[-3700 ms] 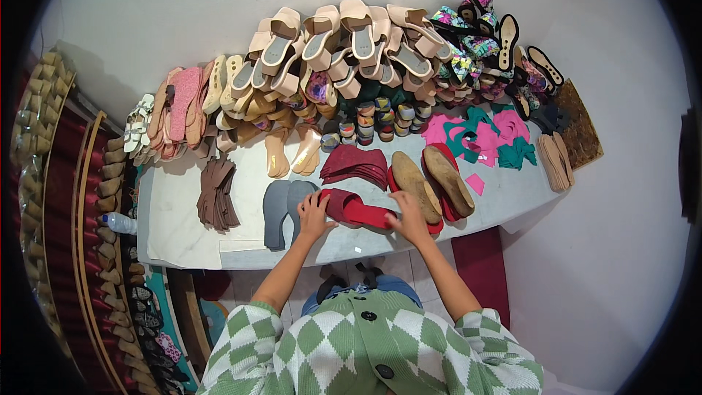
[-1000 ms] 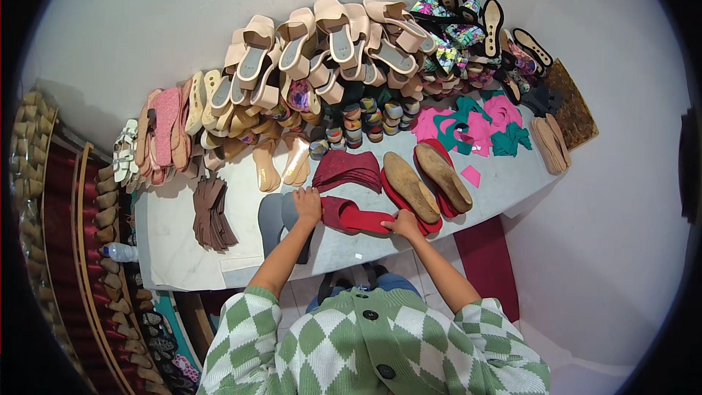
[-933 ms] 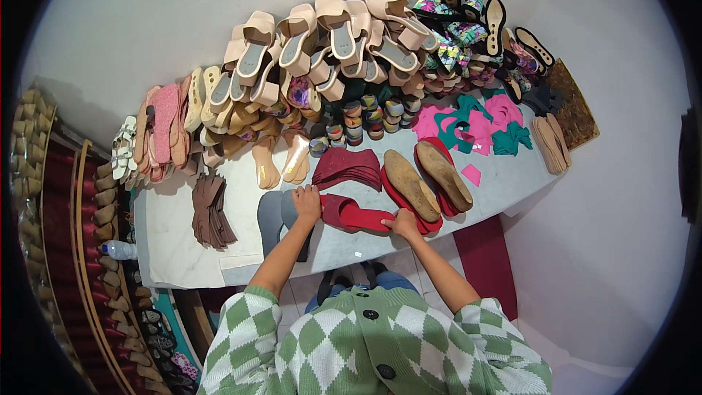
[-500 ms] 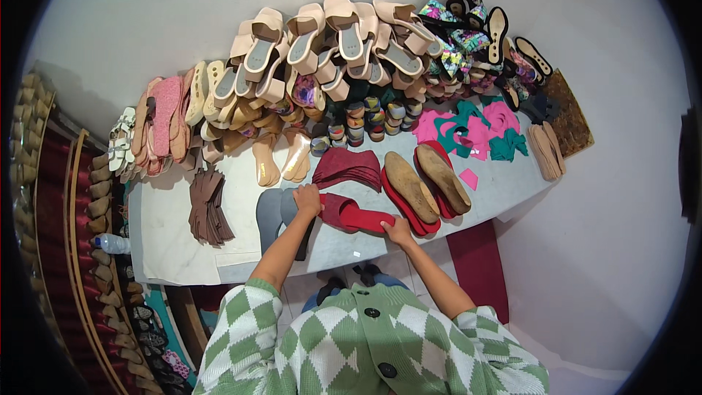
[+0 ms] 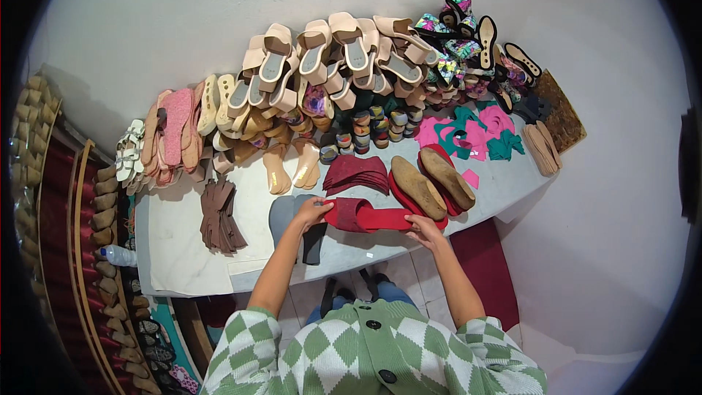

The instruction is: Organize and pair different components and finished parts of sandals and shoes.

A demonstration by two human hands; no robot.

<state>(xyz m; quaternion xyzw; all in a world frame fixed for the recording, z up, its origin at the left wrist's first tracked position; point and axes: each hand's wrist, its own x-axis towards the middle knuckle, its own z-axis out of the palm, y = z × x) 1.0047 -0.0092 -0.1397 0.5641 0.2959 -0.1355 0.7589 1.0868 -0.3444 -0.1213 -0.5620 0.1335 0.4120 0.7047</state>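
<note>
A red slide slipper with a dark red strap lies sideways between my two hands, close to the table's front edge. At its left end, by the strap, my left hand pinches the sole. My right hand grips the right end, its thumb on top. Grey flat pieces lie partly under my left hand and forearm. Just behind the slipper is a stack of dark red strap pieces. To the right, two wooden shoe lasts rest in red slippers.
Beige heeled sandals and other footwear are piled along the wall. Brown strips lie on the left of the table; pink and green scraps lie at right. A plastic bottle stands by the left shelves.
The slipper has turned to lie more level, its right end no longer sloping down. My left hand has come down slightly onto its left end. The whole view has shifted a little.
</note>
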